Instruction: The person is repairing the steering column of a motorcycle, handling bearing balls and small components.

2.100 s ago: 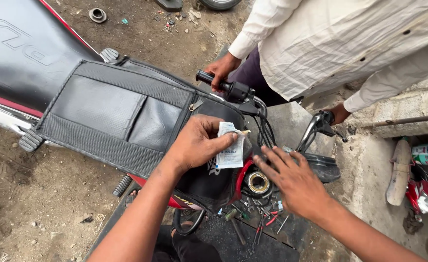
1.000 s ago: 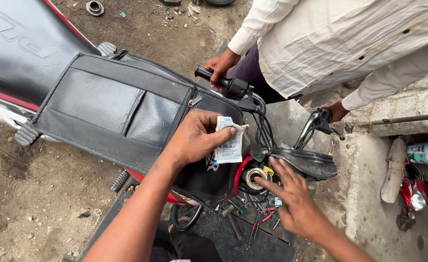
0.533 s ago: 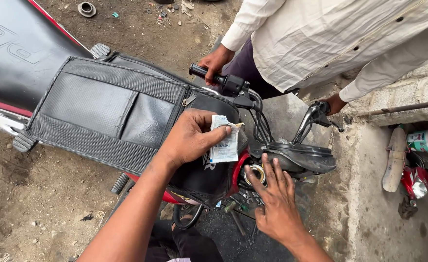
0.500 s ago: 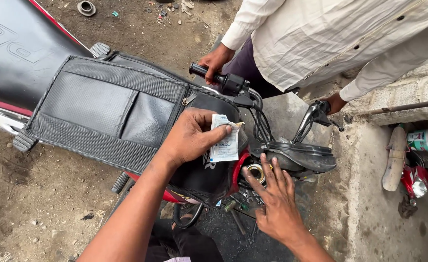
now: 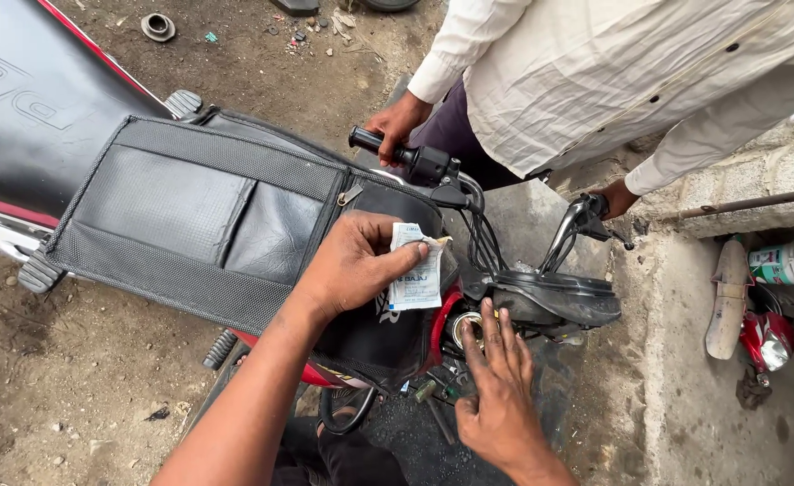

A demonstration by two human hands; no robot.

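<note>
Left hand at centre frame, forearm rising from the bottom edge, thumb and fingers pinched closed, right hand at lower centre-right, back up, fingers extended upward, slightly spread

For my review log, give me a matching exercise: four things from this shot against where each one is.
1 white sachet
2 left hand
3 right hand
4 white tub

a on the concrete ledge at far right
b pinched in the left hand's fingers
c fingers at the metal ring by the steering head
d resting on the black tank cover

Pairs: 1-b, 2-d, 3-c, 4-a
</note>
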